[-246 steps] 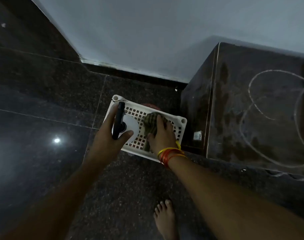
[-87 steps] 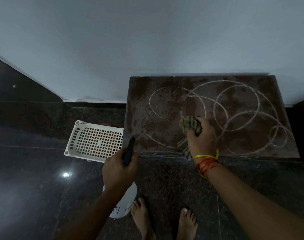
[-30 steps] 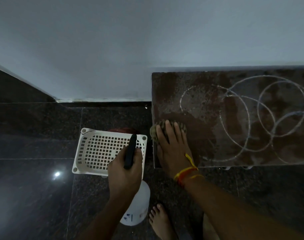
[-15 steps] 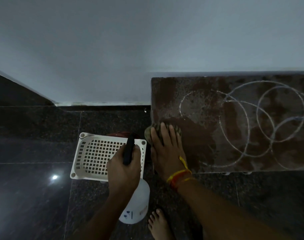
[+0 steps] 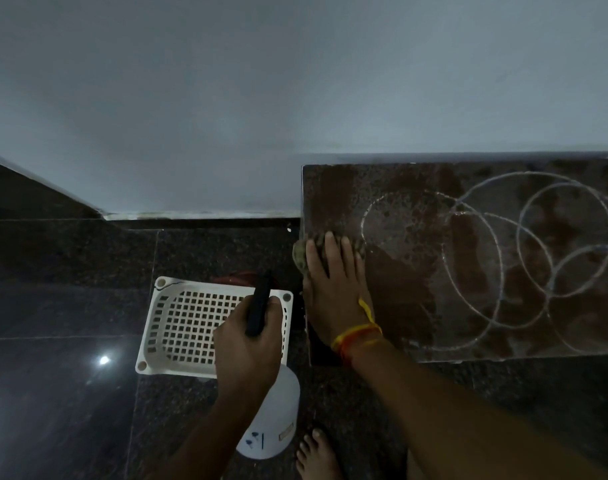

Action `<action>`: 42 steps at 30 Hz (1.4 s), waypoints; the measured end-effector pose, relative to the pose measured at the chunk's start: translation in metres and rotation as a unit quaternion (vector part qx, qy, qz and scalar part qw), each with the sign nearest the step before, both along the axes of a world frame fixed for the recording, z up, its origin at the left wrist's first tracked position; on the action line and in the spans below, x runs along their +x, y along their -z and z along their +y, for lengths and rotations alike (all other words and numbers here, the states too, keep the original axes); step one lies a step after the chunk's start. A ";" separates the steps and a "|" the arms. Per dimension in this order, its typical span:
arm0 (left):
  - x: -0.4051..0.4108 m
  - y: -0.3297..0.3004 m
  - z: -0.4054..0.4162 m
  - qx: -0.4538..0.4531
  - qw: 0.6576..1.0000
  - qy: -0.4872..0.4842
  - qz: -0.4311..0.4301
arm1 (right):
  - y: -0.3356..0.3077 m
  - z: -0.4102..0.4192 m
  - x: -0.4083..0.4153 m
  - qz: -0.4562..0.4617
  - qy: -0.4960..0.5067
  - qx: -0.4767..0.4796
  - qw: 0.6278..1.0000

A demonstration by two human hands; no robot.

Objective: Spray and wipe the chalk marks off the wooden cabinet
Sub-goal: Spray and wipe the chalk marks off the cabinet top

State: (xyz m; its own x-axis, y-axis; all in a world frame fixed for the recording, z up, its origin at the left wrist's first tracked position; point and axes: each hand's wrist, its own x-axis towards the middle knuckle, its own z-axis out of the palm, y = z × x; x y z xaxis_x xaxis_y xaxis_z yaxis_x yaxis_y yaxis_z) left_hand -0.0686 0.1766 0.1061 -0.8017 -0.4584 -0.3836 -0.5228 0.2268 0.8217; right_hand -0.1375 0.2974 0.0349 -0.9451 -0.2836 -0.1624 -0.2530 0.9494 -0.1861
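Observation:
The dark wooden cabinet top (image 5: pixel 416 292) fills the right side, with white chalk rings (image 5: pixel 503 258) looping over its middle and right. My right hand (image 5: pixel 333 289) lies flat, fingers straight, pressing a greenish cloth (image 5: pixel 300 258) onto the top's left edge. A darker wiped patch runs along the lower left beside that hand. My left hand (image 5: pixel 250 341) grips the black trigger head of a white spray bottle (image 5: pixel 274 427), held over the floor to the cabinet's left.
A white perforated plastic basket (image 5: pixel 177 323) sits on the dark granite floor left of the cabinet, with something reddish behind it. A pale wall rises behind everything. My bare foot (image 5: pixel 316 455) stands near the bottom edge.
My right hand has slid the cloth farther up the cabinet's left edge, leaving a wiped dark patch behind it. My left hand keeps holding the bottle in about the same place.

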 end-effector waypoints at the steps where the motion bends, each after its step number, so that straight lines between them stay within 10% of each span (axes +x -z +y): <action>1: -0.001 0.001 0.000 -0.002 1.000 -0.005 -0.001 | 0.001 -0.004 -0.013 -0.005 0.009 0.001 1.000; 42: -0.102 0.004 -0.015 -0.012 0.994 0.007 0.110 | 0.013 -0.016 -0.085 0.040 0.019 -0.031 0.999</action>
